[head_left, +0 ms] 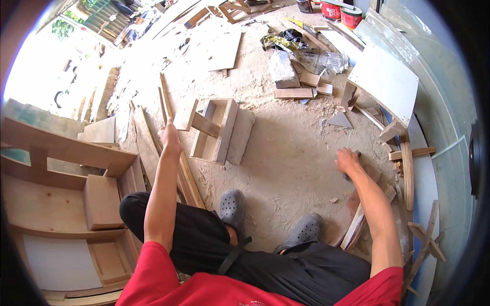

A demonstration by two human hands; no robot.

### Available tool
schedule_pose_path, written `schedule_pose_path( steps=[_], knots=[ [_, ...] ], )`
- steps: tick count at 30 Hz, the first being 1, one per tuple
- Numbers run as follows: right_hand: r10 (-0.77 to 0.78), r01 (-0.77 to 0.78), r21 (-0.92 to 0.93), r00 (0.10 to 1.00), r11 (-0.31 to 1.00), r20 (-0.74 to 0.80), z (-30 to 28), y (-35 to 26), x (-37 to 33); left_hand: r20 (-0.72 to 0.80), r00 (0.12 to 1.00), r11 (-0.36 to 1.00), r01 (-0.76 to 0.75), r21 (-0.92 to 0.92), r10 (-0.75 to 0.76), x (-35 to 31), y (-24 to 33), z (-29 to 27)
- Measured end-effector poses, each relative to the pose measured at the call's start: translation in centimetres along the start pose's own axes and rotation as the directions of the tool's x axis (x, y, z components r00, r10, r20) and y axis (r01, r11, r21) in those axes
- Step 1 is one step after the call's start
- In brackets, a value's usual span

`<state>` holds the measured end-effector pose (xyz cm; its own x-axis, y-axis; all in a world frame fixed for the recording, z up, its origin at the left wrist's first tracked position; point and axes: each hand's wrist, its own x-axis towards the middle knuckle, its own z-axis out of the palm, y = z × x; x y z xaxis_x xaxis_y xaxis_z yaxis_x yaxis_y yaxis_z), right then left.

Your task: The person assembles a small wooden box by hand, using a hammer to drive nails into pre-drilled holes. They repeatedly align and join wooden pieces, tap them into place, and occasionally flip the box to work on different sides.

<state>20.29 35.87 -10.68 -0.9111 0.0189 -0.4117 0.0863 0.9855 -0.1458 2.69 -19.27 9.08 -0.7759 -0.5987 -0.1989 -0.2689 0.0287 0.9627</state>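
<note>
My left hand (pixel 170 137) is closed round the near end of a thin wooden strip (pixel 163 106), which points away from me. Just right of that hand is a small flat wooden board (pixel 185 115). Beside it an open wooden box (pixel 224 126) with a crosspiece (pixel 205 125) rests against a grey block (pixel 242 135) on the ground. Out to the right, my right hand (pixel 348 160) curls over a small dark object (pixel 359 153) at ground level. Its ends show past my fingers, but its kind is hidden.
A large wooden cabinet frame (pixel 97 201) stands at the left. Wood offcuts (pixel 295 93), a stone block (pixel 284 70) and plastic scraps (pixel 326 61) lie ahead. On the right are a white-topped board (pixel 385 81), loose timber (pixel 407 168) and leaning glass sheets (pixel 451 168). Red buckets (pixel 350 18) stand far right.
</note>
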Motion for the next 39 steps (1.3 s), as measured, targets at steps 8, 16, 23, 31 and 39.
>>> schedule_pose_path(
  steps=[8, 16, 23, 31, 39],
  knots=[
    [-0.008, 0.009, 0.03, 0.999, 0.999, -0.038, -0.5, 0.0, -1.0, 0.259, 0.794, 0.624, -0.596, 0.505, 0.549, -7.5, 5.9, 6.2],
    [0.028, -0.027, 0.013, 0.997, 1.0, -0.078, -1.0, 0.9, -2.4, 0.65, 0.692, 0.667, -0.648, 0.368, 0.313, -11.7, 9.2, 12.5],
    [0.018, -0.02, -0.004, 0.981, 1.0, -0.191, -0.5, 1.5, -3.1, 0.733, 0.549, 0.501, -0.802, 0.326, 0.402, -12.6, 8.2, 16.0],
    [0.065, -0.069, -0.03, 0.992, 0.997, -0.112, -1.7, 0.4, -3.8, 0.7, 0.505, 0.326, -0.862, 0.387, 0.505, -7.9, 7.8, 15.2],
    [-0.07, 0.067, -0.048, 0.994, 0.997, -0.083, -0.3, 0.0, -3.1, 0.586, 0.784, -0.135, -0.571, 0.81, 0.202, -3.5, 5.4, 10.3]
  ],
)
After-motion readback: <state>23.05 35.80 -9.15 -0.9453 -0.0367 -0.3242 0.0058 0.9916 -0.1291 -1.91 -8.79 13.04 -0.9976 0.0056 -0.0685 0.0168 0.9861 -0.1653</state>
